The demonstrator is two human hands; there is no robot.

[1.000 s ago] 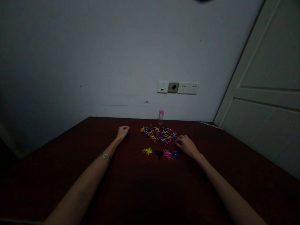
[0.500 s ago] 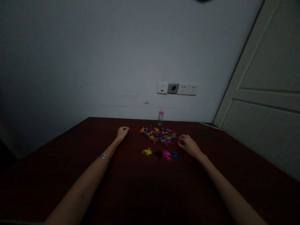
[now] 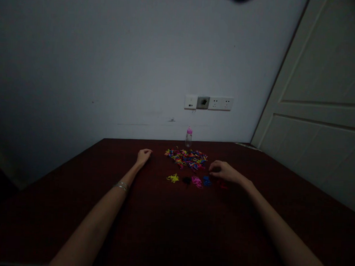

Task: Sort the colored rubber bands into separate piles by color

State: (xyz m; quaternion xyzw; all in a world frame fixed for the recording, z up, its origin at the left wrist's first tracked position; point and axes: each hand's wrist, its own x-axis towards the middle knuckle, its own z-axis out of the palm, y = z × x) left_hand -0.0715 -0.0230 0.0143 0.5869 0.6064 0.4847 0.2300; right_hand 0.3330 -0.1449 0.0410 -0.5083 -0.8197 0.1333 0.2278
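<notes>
A mixed heap of small coloured pieces point(image 3: 188, 159), which look like rubber bands, lies on the dark red table point(image 3: 174, 222). Nearer to me is a row of small piles: yellow point(image 3: 173, 178), black point(image 3: 186, 180), pink point(image 3: 197, 181), blue point(image 3: 207, 180) and red point(image 3: 222, 184). My right hand point(image 3: 225, 171) hovers just above and behind the blue and red piles, fingers curled together; whatever is between the fingertips is too small to make out. My left hand point(image 3: 143, 157) rests on the table left of the heap, loosely closed, with nothing seen in it.
A clear bottle with a pink top point(image 3: 189, 138) stands behind the heap, close to the wall point(image 3: 139, 69). Sockets and a switch plate point(image 3: 209, 103) are on that wall. A pale panelled door point(image 3: 317, 126) is on the right.
My right hand has drawn back slightly from the heap's right edge toward the blue and red piles. The left hand stays in place; the view has shifted a little.
</notes>
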